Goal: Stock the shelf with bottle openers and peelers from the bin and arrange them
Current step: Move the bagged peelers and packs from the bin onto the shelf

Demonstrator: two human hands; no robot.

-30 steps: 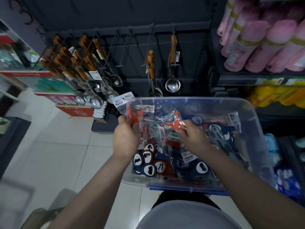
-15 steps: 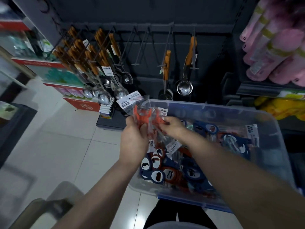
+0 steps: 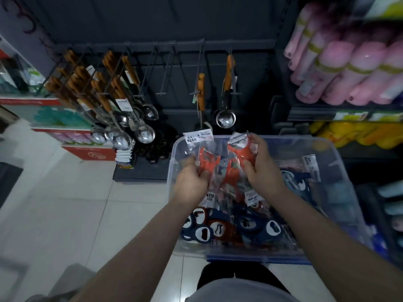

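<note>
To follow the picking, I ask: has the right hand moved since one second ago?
Yes. Against the bin, the right hand has risen from the pile toward the far rim, holding an orange peeler packet.

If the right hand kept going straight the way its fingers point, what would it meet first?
Probably the steel ladle hanging beyond the far rim of the bin. The right hand, holding an orange peeler packet, looks raised above that rim, though depth is unclear.
</note>
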